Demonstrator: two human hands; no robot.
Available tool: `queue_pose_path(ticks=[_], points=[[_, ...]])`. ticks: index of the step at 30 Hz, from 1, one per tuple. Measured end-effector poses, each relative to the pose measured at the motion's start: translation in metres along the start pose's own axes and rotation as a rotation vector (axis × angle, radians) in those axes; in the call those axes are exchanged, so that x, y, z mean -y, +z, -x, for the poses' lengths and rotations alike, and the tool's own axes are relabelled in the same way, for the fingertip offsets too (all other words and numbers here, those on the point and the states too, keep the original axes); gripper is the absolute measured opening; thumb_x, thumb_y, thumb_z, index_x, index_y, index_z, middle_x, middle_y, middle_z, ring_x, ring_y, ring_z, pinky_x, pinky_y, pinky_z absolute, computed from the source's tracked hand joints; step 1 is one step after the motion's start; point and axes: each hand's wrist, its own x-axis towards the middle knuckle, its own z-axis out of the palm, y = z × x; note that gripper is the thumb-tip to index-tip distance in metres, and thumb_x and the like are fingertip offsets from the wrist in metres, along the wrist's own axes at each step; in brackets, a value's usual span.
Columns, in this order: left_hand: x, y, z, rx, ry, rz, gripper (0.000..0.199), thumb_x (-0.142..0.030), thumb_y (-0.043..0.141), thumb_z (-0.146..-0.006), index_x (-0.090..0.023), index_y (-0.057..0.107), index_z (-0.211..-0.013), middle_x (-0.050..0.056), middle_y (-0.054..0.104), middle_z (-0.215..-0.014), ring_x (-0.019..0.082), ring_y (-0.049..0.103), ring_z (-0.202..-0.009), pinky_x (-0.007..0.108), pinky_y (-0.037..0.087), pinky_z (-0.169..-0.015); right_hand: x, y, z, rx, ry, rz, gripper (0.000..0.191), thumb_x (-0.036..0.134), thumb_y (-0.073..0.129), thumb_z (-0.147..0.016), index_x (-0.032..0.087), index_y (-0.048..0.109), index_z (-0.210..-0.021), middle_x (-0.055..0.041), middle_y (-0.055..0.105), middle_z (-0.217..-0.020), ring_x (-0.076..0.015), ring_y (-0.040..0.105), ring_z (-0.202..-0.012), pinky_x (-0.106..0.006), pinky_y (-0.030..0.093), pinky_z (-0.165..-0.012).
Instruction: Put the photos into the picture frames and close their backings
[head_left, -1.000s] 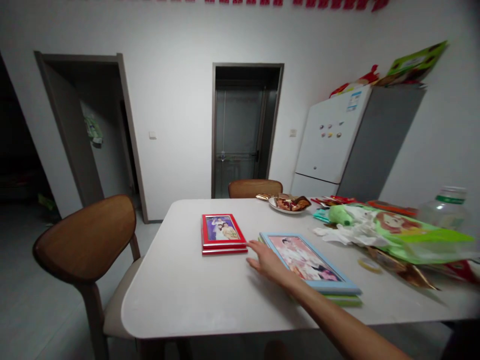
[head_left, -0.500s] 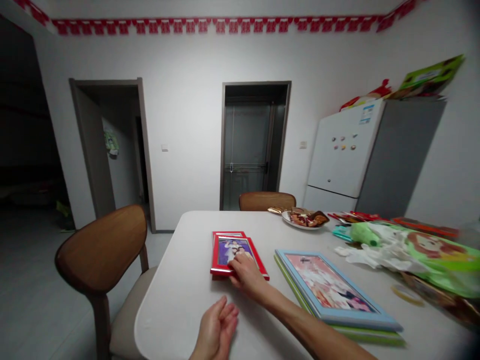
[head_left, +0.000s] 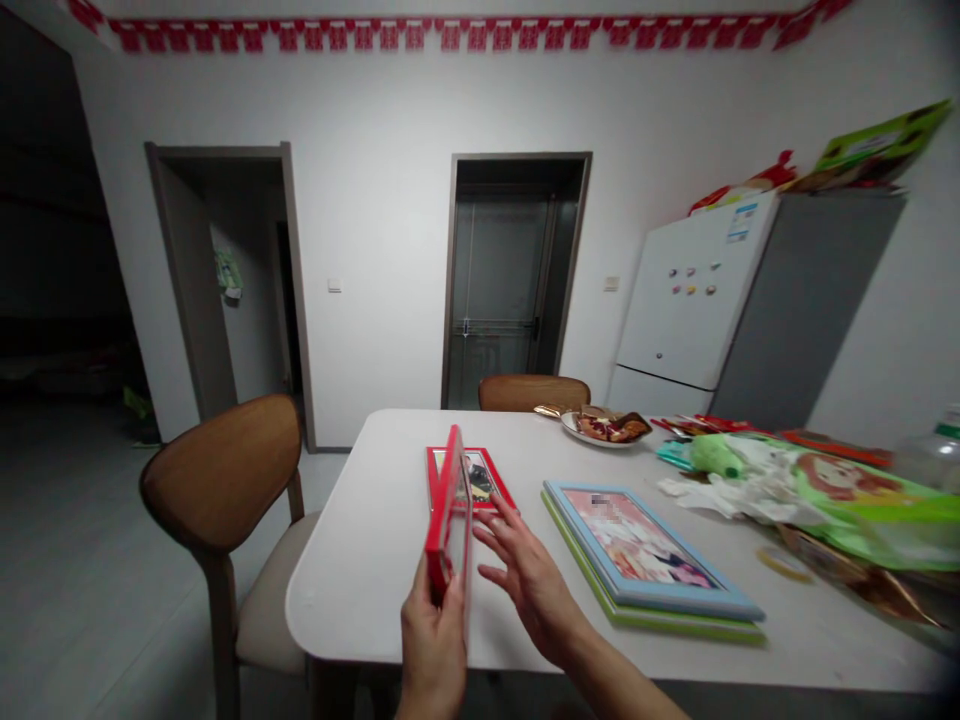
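Note:
My left hand grips a red picture frame by its lower end and holds it on edge above the near side of the table. Just right of that frame is my right hand, fingers spread, with nothing in it. A second red picture frame lies flat on the table behind, partly covered by the raised one. To the right, a light blue picture frame rests on top of a green frame.
A plate of food stands at the table's far side. Along the right lie a green plush toy, crumpled white tissue, a green bag and a tape roll. Wooden chairs stand left and behind the white table.
The upper red picture frame has been lifted off the other one and turned on edge. It is now in my left hand, while my right hand has let go and opened beside it.

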Motion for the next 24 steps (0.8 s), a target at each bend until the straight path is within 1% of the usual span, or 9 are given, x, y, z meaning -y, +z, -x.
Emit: queue_pose_path(ticks=[1, 3, 5, 7, 9, 13, 17, 21, 24], points=[[0.001, -0.002, 0.004, 0.073, 0.107, -0.117, 0.038, -0.024, 0.049, -0.076, -0.015, 0.049, -0.112, 0.009, 0.057, -0.111, 0.022, 0.050, -0.104, 0.032, 0.040, -0.089, 0.004, -0.001, 0.003, -0.009, 0.032, -0.106, 0.056, 0.043, 0.048, -0.073, 0.026, 0.033, -0.124, -0.0072, 0.049, -0.118, -0.0218, 0.046, -0.106, -0.037, 0.041, -0.079], [0.006, -0.004, 0.013, 0.202, 0.344, -0.354, 0.043, -0.014, 0.043, -0.077, -0.018, 0.042, -0.119, 0.008, 0.051, -0.119, 0.020, 0.045, -0.110, 0.034, 0.039, -0.091, 0.008, -0.005, 0.008, -0.010, 0.059, -0.245, 0.063, 0.040, 0.052, -0.071, 0.025, 0.028, -0.127, -0.0080, 0.052, -0.114, -0.0215, 0.050, -0.102, -0.036, 0.043, -0.078], [0.014, -0.004, 0.022, 0.263, 0.559, -0.590, 0.051, -0.006, 0.039, -0.073, -0.019, 0.038, -0.122, 0.008, 0.047, -0.123, 0.020, 0.043, -0.112, 0.036, 0.040, -0.091, 0.008, -0.012, 0.013, 0.004, 0.077, -0.300, 0.067, 0.034, 0.057, -0.068, 0.023, 0.028, -0.127, -0.0085, 0.057, -0.108, -0.0212, 0.053, -0.097, -0.035, 0.043, -0.078], [0.020, -0.001, 0.029, 0.285, 0.699, -0.792, 0.056, -0.002, 0.037, -0.070, -0.018, 0.037, -0.123, 0.010, 0.047, -0.122, 0.022, 0.044, -0.112, 0.038, 0.044, -0.087, 0.005, -0.022, 0.017, 0.026, 0.112, -0.298, 0.064, 0.029, 0.057, -0.066, 0.021, 0.033, -0.125, -0.0083, 0.060, -0.103, -0.0216, 0.056, -0.093, -0.035, 0.044, -0.078], [0.024, 0.001, 0.035, 0.306, 0.780, -0.943, 0.054, -0.003, 0.038, -0.069, -0.017, 0.040, -0.121, 0.011, 0.050, -0.120, 0.024, 0.046, -0.109, 0.036, 0.048, -0.082, 0.001, -0.035, 0.019, 0.047, 0.138, -0.260, 0.059, 0.024, 0.056, -0.064, 0.019, 0.040, -0.120, -0.0080, 0.062, -0.099, -0.0224, 0.057, -0.091, -0.036, 0.044, -0.078], [0.032, 0.005, 0.047, 0.358, 0.848, -1.092, 0.044, -0.013, 0.043, -0.074, -0.021, 0.044, -0.117, 0.008, 0.054, -0.116, 0.025, 0.051, -0.104, 0.032, 0.051, -0.076, -0.007, -0.057, 0.021, 0.061, 0.236, -0.147, 0.048, 0.017, 0.051, -0.058, 0.015, 0.052, -0.106, -0.0076, 0.065, -0.091, -0.0220, 0.059, -0.086, -0.035, 0.045, -0.077], [0.046, 0.009, 0.057, 0.387, 0.875, -1.135, 0.038, -0.018, 0.043, -0.078, -0.024, 0.045, -0.116, 0.004, 0.054, -0.117, 0.023, 0.052, -0.103, 0.026, 0.052, -0.072, -0.020, -0.075, 0.018, 0.051, 0.285, -0.005, 0.039, 0.020, 0.050, -0.057, 0.013, 0.058, -0.095, -0.0084, 0.066, -0.087, -0.0216, 0.060, -0.082, -0.033, 0.046, -0.073], [0.052, 0.011, 0.057, 0.419, 0.844, -1.111, 0.031, -0.020, 0.045, -0.078, -0.023, 0.050, -0.108, 0.004, 0.056, -0.113, 0.021, 0.054, -0.100, 0.026, 0.052, -0.073, -0.042, -0.092, 0.007, -0.025, 0.244, 0.302, 0.036, 0.027, 0.052, -0.057, 0.010, 0.059, -0.089, -0.0104, 0.066, -0.082, -0.0226, 0.061, -0.077, -0.031, 0.047, -0.069], [0.046, 0.003, 0.052, 0.483, 0.764, -1.072, 0.036, -0.025, 0.053, -0.073, -0.020, 0.049, -0.109, 0.007, 0.057, -0.111, 0.022, 0.056, -0.097, 0.030, 0.051, -0.076, -0.053, -0.103, -0.002, -0.062, 0.188, 0.589, 0.037, 0.028, 0.049, -0.059, 0.008, 0.059, -0.088, -0.0117, 0.066, -0.084, -0.0219, 0.061, -0.075, -0.029, 0.046, -0.066]])
